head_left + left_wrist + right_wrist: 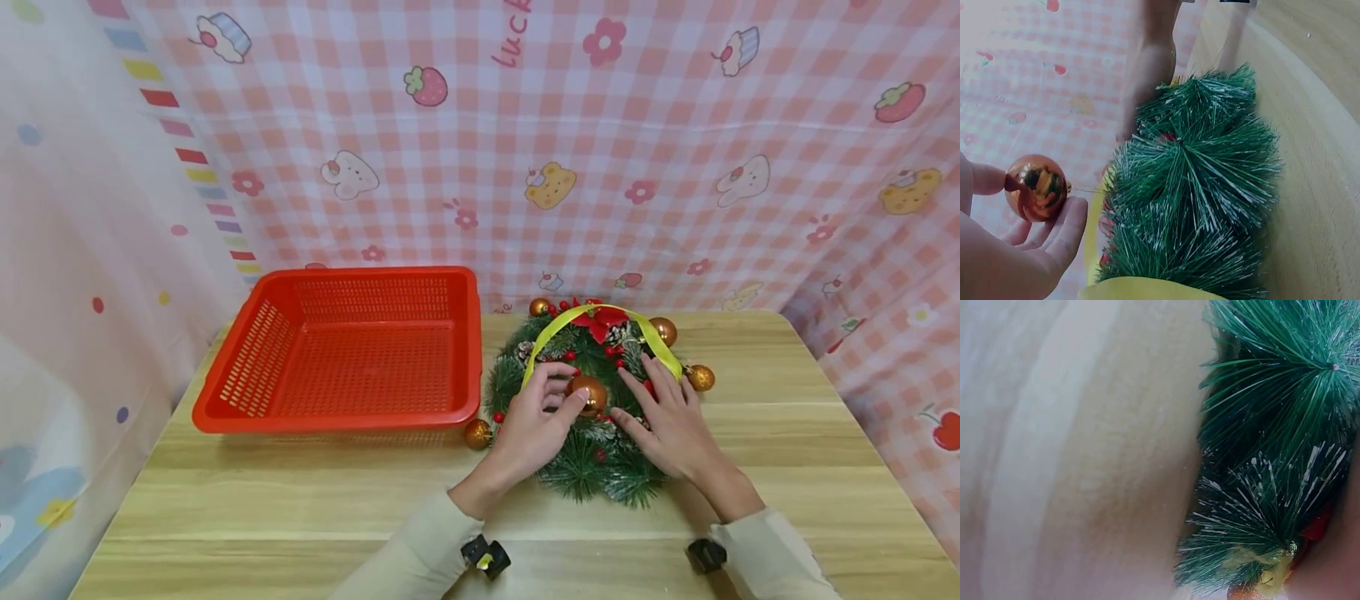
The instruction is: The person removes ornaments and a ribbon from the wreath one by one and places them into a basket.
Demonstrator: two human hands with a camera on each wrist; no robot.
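A green Christmas wreath [576,468] with frosted tips, red berries and a red flower lies on the table. My left hand [531,421] pinches a shiny copper-coloured bauble [588,395] between thumb and fingers above the wreath. In the left wrist view the bauble [1036,187] shows a thin thread running from its cap toward the wreath [1191,181]. My right hand [671,425] lies over the wreath's right side with its fingers spread. A yellow ribbon [558,323] arches over the wreath between both hands. The right wrist view shows mostly needles [1285,381] and part of that hand.
A red plastic basket [337,422] stands left of the wreath. Baubles sit around the wreath's edge: one bauble [477,433] by the basket's corner, another bauble [701,377] at right. A checked cloth [450,167] hangs behind the wooden table [300,500].
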